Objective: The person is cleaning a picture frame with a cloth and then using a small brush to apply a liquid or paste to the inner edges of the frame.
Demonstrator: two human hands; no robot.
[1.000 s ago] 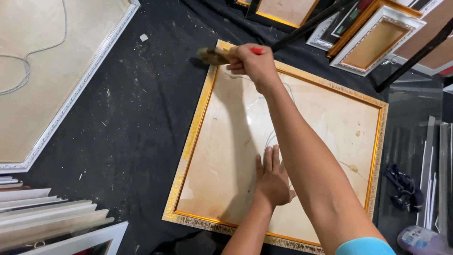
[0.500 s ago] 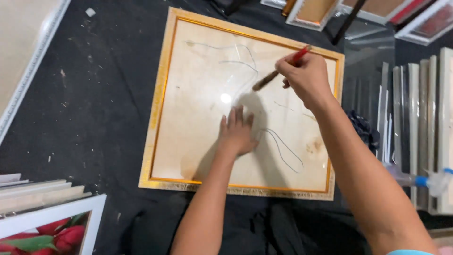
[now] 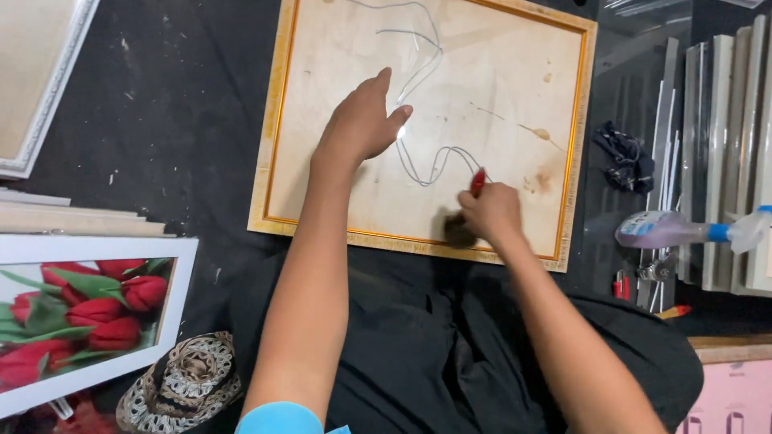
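A gold-edged picture frame (image 3: 577, 137) lies face down on the black floor, its pale wooden backing (image 3: 498, 72) up, with a thin wire (image 3: 418, 56) looping over it. My left hand (image 3: 362, 120) rests flat on the backing, fingers spread near the wire. My right hand (image 3: 490, 213) grips a brush with a red handle (image 3: 478, 182), and the bristles (image 3: 458, 231) press on the backing near the frame's near edge.
A white-framed picture of red tulips (image 3: 80, 313) lies at the lower left, a patterned cap (image 3: 181, 386) beside it. A spray bottle (image 3: 683, 231), stacked frame mouldings (image 3: 724, 120) and black clips (image 3: 623, 157) sit at the right. Another white frame (image 3: 40, 88) is at the upper left.
My right hand has brought the brush from the frame's far corner across the backing down to its near edge. My left hand stayed pressed on the backing. The view shifted.
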